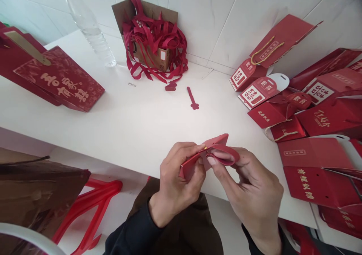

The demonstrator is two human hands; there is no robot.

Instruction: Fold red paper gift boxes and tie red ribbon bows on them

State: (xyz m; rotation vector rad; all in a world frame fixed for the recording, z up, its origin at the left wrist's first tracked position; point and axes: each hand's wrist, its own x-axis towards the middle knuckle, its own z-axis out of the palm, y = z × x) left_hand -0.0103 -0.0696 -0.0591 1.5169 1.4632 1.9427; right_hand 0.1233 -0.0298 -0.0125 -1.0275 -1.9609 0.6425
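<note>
Just over the table's front edge, my left hand (182, 177) grips a folded red card piece (219, 140), thumb below and fingers above. A small gold-coloured dot (205, 148) shows at its edge, near my left fingertips. Close against it, my right hand (251, 189) is closed on a red strip (229, 152) bent into a loop. The strip's end meets the card by my right thumb; how they are joined is hidden. Farther back on the table lie a red strap with a flower-shaped end (191, 98) and a few small red pieces (171, 86).
A cardboard box (147, 55) overflowing with red ribbon (161, 34) stands by the wall, beside a water bottle (93, 32). Red gift boxes stand at left (62, 78) and crowd the right side (316, 172). A red plastic stool (93, 202) is below, left.
</note>
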